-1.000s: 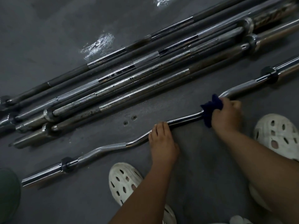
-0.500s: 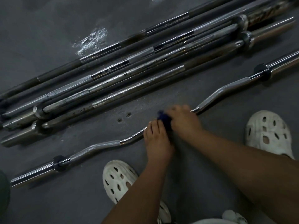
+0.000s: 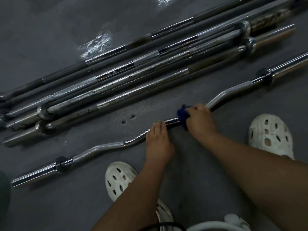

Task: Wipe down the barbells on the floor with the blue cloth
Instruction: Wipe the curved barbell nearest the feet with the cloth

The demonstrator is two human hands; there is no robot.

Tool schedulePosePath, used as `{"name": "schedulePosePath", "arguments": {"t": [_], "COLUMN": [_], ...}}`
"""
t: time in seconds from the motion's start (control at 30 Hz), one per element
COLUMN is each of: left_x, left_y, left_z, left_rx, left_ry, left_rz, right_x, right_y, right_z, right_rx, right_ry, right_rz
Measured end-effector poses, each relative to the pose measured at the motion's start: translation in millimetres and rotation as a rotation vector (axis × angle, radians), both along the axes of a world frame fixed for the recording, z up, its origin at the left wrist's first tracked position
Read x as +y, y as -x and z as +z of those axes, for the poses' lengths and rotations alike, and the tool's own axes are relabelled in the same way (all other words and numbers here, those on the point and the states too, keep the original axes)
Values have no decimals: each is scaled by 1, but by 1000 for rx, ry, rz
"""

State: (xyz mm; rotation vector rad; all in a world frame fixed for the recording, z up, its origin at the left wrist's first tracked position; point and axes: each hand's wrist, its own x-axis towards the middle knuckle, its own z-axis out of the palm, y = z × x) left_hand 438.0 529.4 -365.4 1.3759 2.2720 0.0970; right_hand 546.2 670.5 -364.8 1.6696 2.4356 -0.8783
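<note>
Right hand [image 3: 200, 120] is clenched round the dark blue cloth [image 3: 182, 114], wrapped over the middle of the curved chrome curl bar [image 3: 103, 145] on the grey floor [image 3: 50, 205]. Most of the cloth is buried under the fingers, with only a bunched tuft poking out on the left. Left hand [image 3: 158, 140] lies just beside it, fingers straight with the tips resting on the bar and the thumb out of sight. The curl bar's right sleeve runs off the frame's edge. Behind it lies the bundle of straight steel barbells [image 3: 150, 75]. Their ends are cut off at both sides, and in this dim light it's hard to count them or separate rust from shadow. Two white perforated clogs [image 3: 270, 135] flank the arms, and a dark rounded shape [image 3: 3, 194] at the left edge is too cropped to identify.
</note>
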Motion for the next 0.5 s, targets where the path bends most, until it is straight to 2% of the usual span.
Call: {"name": "schedulePosePath", "arguments": {"t": [0.07,0.1,0.2,0.37,0.5], "left_x": [-10,-15,-25,-34,-43], "left_y": [-1,-1,0,5,5], "left_z": [4,8,21,63,103], "left_rx": [-9,-4,24,56,58], "left_ry": [47,67,101,158,191], "left_rz": [-38,-50,-47,-56,-37], "right_x": [-10,-11,0,-21,-41], "right_y": [10,14,10,2,-15], "right_z": [9,16,36,79,102], "right_rx": [15,28,75,172,310], "right_ry": [178,225,139,77,55], "right_rz": [306,325,104,86,-141]}}
